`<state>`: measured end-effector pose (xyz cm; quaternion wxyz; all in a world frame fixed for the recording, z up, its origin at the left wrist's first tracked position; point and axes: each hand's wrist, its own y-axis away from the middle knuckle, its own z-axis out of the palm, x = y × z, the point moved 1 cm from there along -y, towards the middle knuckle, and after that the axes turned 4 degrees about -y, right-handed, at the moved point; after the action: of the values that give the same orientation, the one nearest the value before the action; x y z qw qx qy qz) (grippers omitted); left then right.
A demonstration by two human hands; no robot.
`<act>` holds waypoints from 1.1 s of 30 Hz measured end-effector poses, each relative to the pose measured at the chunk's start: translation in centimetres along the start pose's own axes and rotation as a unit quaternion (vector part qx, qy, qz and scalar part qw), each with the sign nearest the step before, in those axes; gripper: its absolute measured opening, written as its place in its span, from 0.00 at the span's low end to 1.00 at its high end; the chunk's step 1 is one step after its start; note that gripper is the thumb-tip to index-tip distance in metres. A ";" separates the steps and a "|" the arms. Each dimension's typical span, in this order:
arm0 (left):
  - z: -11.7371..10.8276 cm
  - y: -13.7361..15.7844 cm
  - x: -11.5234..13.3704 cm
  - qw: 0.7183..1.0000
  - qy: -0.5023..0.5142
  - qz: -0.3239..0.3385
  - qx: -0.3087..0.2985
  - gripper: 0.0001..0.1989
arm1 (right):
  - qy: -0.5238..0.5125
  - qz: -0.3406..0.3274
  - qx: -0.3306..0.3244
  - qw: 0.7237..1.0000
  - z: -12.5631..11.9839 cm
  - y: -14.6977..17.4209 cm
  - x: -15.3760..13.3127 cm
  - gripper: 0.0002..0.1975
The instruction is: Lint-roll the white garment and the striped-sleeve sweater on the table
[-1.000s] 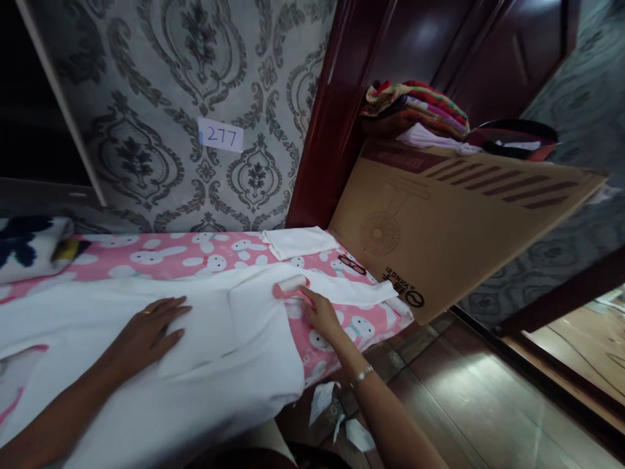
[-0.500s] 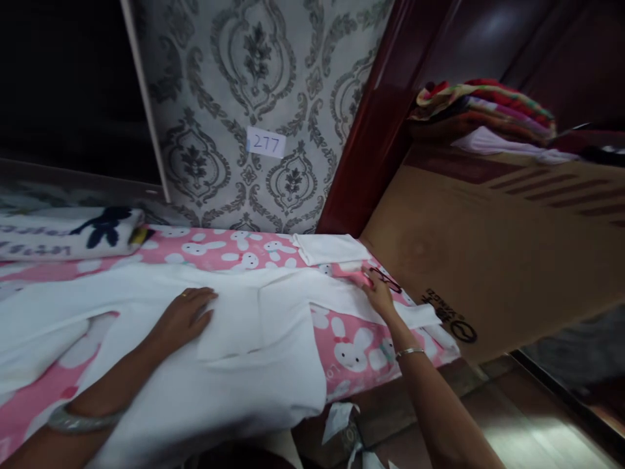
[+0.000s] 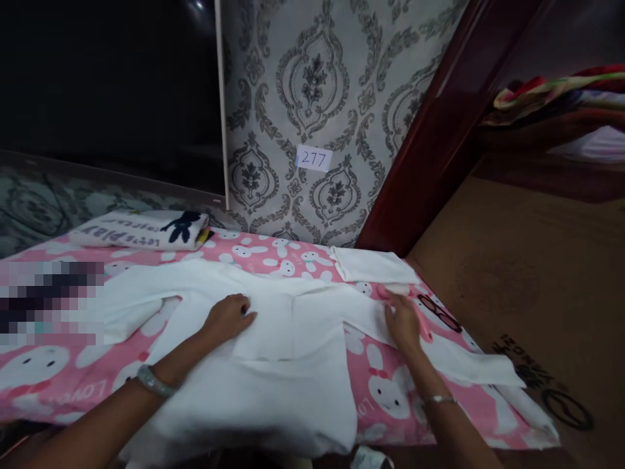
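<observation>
A white long-sleeved garment (image 3: pixel 312 397) lies spread out, with a separate-looking white square patch (image 3: pixel 266 326) on its upper middle. My left hand (image 3: pixel 228 319) rests at the patch's left edge, thumb and fingers apart. My right hand (image 3: pixel 403 320) is over the sleeve on the right, its fingers stretched out and slightly blurred; nothing shows in them. A pink item (image 3: pixel 426 327) lies beside and partly behind that hand, its kind unclear. To its right are two dark-red loops (image 3: pixel 439 312), like scissor handles.
A folded white cloth (image 3: pixel 374 265) lies at the back of the pink rabbit-print cover (image 3: pixel 273 264). A folded printed cloth (image 3: pixel 141 231) is at the back left, below a dark screen (image 3: pixel 107 85). A large cardboard box (image 3: pixel 488 273) borders the right side.
The view has shifted left. My right hand has drawn back from beside the red loops and pink item onto the sleeve. My left hand stays at the patch's edge.
</observation>
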<state>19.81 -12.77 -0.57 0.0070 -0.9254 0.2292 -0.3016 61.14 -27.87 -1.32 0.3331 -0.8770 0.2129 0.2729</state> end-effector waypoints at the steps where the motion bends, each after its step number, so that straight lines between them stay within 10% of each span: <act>1: 0.0 0.0 0.2 0.999 0.029 -0.018 -0.010 0.11 | -0.088 0.008 -0.060 0.994 1.4 1.3 -2.1 0.22; 7: -0.4 0.3 1.4 0.941 0.308 -0.085 -0.110 0.21 | -0.381 0.131 -0.355 0.844 8.2 8.5 -13.3 0.33; 10: -0.4 -0.3 2.2 0.860 0.473 -0.132 -0.141 0.21 | -0.394 0.146 -0.414 0.807 9.4 8.6 -15.8 0.38; 14: -1.1 -5.7 3.5 0.823 0.537 -0.129 -0.129 0.14 | -0.447 0.169 -0.374 0.795 10.1 5.5 -17.0 0.33; 22: -2.3 -17.0 3.3 0.864 0.501 -0.038 -0.036 0.19 | -0.475 0.230 -0.214 0.822 12.4 4.4 -14.5 0.35; 33: -1.5 -7.5 -4.5 0.984 0.141 0.110 0.001 0.19 | -0.438 0.195 -0.224 0.849 13.4 6.3 -12.6 0.27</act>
<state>18.89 -3.97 -0.76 0.0089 -0.8424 0.3284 -0.4271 43.55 -20.41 -4.95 0.1264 -0.6576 0.1451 0.7283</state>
